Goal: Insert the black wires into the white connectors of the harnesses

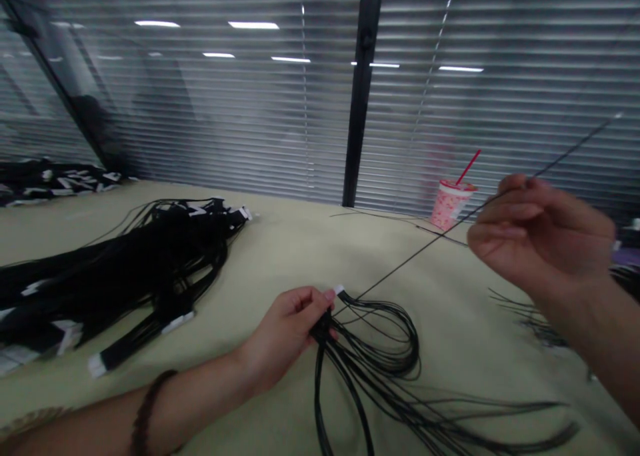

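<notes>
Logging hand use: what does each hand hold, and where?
Left hand: a black wire bundle, just below its white tab. Right hand: apparently one thin wire, near its far end.

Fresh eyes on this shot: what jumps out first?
First, the heap of black cables with white end tabs on the left of the pale table. At centre, the left hand grips a looped cable bundle, while the raised right hand seems to pinch a long strand. Farther back, a pink cup stands by the blinds.
</notes>
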Motion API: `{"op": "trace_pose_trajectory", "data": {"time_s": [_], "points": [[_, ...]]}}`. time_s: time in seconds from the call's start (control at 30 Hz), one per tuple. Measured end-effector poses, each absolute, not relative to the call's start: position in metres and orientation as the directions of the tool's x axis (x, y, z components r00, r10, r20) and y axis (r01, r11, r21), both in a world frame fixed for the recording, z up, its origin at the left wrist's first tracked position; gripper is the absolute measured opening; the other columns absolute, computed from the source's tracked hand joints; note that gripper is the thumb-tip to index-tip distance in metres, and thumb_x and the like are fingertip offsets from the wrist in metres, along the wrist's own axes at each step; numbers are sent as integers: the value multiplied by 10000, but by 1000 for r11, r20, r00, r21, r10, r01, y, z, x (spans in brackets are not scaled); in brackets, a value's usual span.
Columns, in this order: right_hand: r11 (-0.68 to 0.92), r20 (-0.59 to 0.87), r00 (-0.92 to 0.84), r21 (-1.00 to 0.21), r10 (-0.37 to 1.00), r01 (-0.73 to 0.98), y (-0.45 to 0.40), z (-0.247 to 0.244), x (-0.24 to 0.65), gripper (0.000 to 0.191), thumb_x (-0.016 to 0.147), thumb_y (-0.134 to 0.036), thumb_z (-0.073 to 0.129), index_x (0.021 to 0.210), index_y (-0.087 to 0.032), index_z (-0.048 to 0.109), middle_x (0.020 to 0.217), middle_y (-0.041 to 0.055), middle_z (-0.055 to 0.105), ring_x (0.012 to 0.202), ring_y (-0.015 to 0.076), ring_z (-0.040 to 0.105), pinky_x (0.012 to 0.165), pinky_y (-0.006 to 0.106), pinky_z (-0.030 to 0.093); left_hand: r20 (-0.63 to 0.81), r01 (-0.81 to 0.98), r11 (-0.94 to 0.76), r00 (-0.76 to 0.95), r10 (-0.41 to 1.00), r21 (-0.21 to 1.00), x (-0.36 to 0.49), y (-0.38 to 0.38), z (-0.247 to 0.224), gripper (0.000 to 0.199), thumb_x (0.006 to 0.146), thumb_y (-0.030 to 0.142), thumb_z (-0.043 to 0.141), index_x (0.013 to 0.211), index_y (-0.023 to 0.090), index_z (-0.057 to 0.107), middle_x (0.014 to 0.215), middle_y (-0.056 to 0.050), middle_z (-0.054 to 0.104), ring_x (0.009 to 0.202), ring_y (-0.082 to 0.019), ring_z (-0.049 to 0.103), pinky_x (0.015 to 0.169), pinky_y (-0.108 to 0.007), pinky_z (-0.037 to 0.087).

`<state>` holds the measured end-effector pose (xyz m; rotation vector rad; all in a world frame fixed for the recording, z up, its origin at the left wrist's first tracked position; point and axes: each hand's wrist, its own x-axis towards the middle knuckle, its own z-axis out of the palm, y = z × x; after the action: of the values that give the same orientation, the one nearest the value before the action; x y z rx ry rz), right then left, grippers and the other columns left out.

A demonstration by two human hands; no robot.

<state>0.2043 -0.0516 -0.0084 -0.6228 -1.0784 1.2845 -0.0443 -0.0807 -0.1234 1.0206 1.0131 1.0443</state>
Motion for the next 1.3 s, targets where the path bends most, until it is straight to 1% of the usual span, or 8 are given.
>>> {"op": "trace_pose_trajectory", "data": {"time_s": [0.1,0.17,0.3,0.4,0.5,0.6,0.7,1.3], "points": [[344,360,-20,-905,933,-249,-49,2,215,569,882,-311,121,633,-73,574,884,-94,592,543,-67,483,385,228,177,-142,-177,179,199,970,968,-44,-81,-123,260,772,380,550,676,139,557,601,36,486,543,-90,510,535,-208,398],[361,374,-6,-899,927,-248,-45,4,220,583,877,-331,99,658,-76,574,864,-109,567,467,-108,390,389,242,170,-123,-199,164,204,971,966,-44,-81,-123,255,769,376,555,676,138,566,601,35,480,544,-88,493,544,-211,409],[311,355,-150,-916,923,-253,-35,-15,211,296,853,-228,338,802,-167,623,592,-99,494,367,-68,302,357,144,174,-116,-210,159,204,972,965,-43,-83,-121,260,772,372,551,672,133,573,608,30,469,545,-86,461,552,-224,434],[371,322,-379,-926,868,63,-39,-49,183,75,757,-210,548,758,-161,604,502,-62,475,445,27,425,417,152,327,-107,-185,149,217,970,971,-43,-84,-120,259,778,363,548,674,127,569,610,29,461,533,-82,451,536,-221,435],[495,266,-500,-767,824,409,-57,-86,150,157,772,-198,501,640,-132,553,505,-35,463,450,45,386,405,172,273,-119,-197,167,237,964,966,-44,-84,-119,245,781,346,552,682,122,566,609,28,460,541,-81,444,529,-216,436],[620,338,-559,-641,757,452,-73,-113,131,155,772,-147,435,620,-147,469,501,-51,411,449,45,338,427,181,247,-157,-190,209,257,954,959,-45,-83,-118,226,786,319,554,687,115,564,620,23,478,554,-77,448,529,-202,428],[654,356,-570,-577,740,489,-77,-128,128,131,770,-144,411,642,-156,436,528,-45,404,470,56,327,454,196,251,-174,-171,234,306,936,957,-46,-81,-117,232,804,302,532,678,109,558,602,24,482,544,-73,459,527,-198,419],[677,368,-585,-548,723,492,-70,-134,131,125,812,-161,388,696,-166,435,590,-33,435,518,68,373,507,200,289,-195,-114,256,383,903,960,-50,-77,-119,223,804,314,533,696,123,574,598,28,501,543,-71,477,537,-199,418]]}}
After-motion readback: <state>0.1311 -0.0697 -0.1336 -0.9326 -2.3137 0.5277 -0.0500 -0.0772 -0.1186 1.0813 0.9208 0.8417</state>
